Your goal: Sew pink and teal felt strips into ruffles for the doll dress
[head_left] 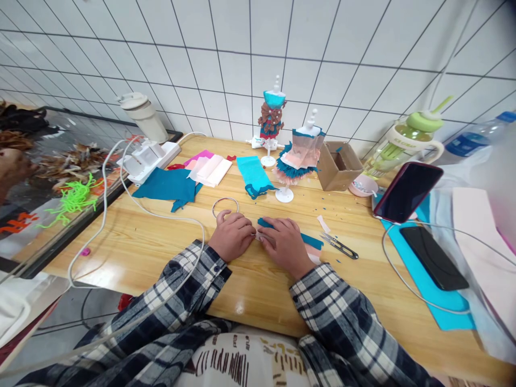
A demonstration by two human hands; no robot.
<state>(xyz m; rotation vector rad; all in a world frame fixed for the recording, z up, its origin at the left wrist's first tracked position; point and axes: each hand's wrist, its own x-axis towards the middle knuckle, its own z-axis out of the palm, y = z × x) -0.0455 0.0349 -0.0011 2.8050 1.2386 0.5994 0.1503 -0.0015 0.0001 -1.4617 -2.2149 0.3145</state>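
Observation:
My left hand (233,235) is closed, its fingertips pinched at the left end of a layered strip on the table. My right hand (284,242) curls over the same strip, thumb and fingers together near that end. The strip shows a teal paper layer (312,242) with a pale pink layer (314,255) below it; its middle is hidden under my right hand. Thread snips (341,246) lie just right of it, beside a small pink scrap (323,223). A thin ring (226,199), perhaps a bracelet or wire loop, shows behind my left hand.
Two small dress forms (272,121) (304,156) in paper outfits stand at the back, near a cardboard box (342,167). Folded teal paper (167,184) and a power strip (149,161) lie left. A propped phone (409,191) and drink bottle (407,142) stand right. A white cable crosses my left sleeve.

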